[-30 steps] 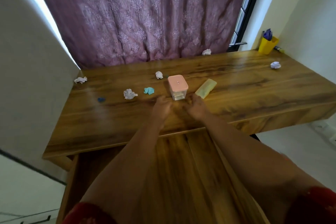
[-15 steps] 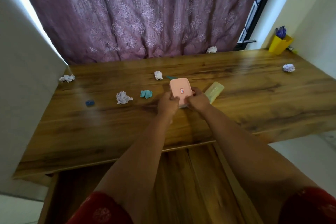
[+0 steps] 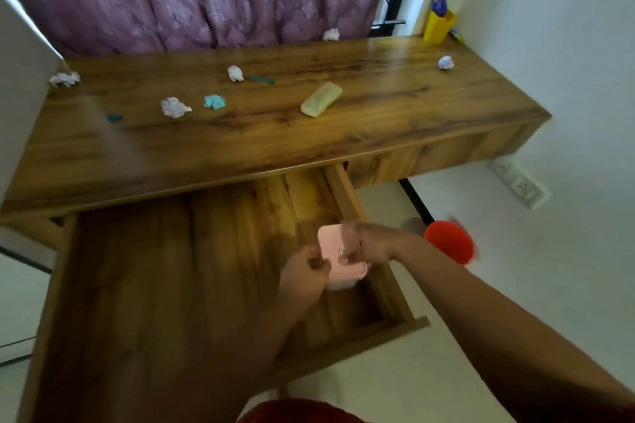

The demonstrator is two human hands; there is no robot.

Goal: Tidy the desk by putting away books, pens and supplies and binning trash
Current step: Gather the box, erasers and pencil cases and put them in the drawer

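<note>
Both hands hold a small pink-lidded box point(image 3: 335, 244) over the right side of the open wooden drawer point(image 3: 171, 285). My left hand point(image 3: 304, 276) grips its near left side, and my right hand point(image 3: 369, 244) grips its right side and top. On the desk point(image 3: 395, 113) lie a pale yellow case point(image 3: 321, 99), several crumpled white papers point(image 3: 175, 107) and teal scraps point(image 3: 214, 102).
A yellow pen cup point(image 3: 438, 26) stands at the desk's far right corner by the wall. A red bin point(image 3: 448, 240) sits on the floor right of the drawer. A purple curtain hangs behind the desk. A wall socket point(image 3: 519, 185) is at the right.
Both hands lifted the pink box off the desk and brought it back and down over the open drawer. The view tilted down and right.
</note>
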